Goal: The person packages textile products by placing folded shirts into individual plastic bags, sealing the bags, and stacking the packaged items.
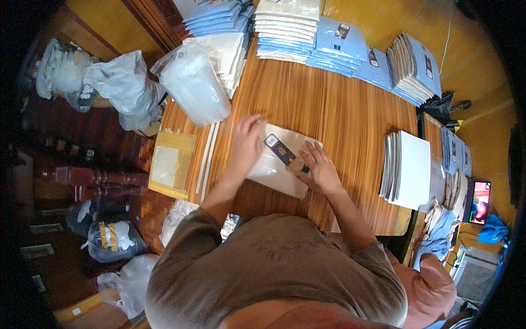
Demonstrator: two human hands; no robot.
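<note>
A flat beige folded garment in a clear plastic bag [268,171] lies at a tilt on the wooden table in front of me. On its upper face is a dark label tag [280,151] with a pale block at one end. My left hand [249,145] is at the bag's left edge, fingers stretched and a little bent, slightly blurred. Across the bag's right side rests my right hand [322,171], its fingers spread over the plastic. Neither hand lifts the bag.
Stacks of bagged blue garments [337,46] and beige ones [285,24] line the table's far side. A roll of clear bags [197,88] and a taped cardboard piece [171,164] are at left. White sheets [413,170] stand stacked at right. Another person's clothing [427,285] shows at lower right.
</note>
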